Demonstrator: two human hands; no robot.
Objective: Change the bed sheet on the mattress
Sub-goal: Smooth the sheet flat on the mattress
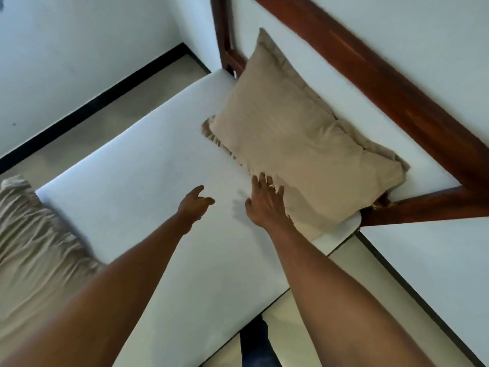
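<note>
Head view: bare white mattress (148,165) on wooden bed frame (397,83), beige pillow (299,131) at its head end, bunched beige sheet (31,247) at left edge. Right hand (266,201) flat, fingers spread, resting on pillow's near edge. Left hand (193,205) open, empty, just above mattress, beside right hand.

A single head-worn wide-angle camera looks steeply down over outstretched arms; tilted frame, close above the mattress (148,165), facing the headboard (370,75).
</note>
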